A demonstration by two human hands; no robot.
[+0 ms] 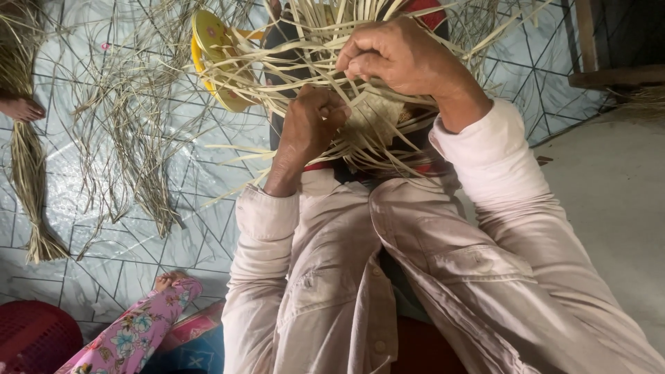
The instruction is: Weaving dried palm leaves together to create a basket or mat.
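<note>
Fingers (325, 111) of the left hand (308, 128) are curled together, pinching pale straw strips at the middle of a half-woven straw piece (367, 125) held in front of the chest. Just above, the right hand (398, 55) is closed in a fist on more strips of the same piece, whose loose ends fan out all round. Behind the weave lies a yellow sandal (211, 59). Farther left, loose straw (131, 145) is scattered over the tiled floor (208, 242), beside a tied straw bundle (31, 187). Another person's flowered sleeve (138, 332) shows at the lower left.
</note>
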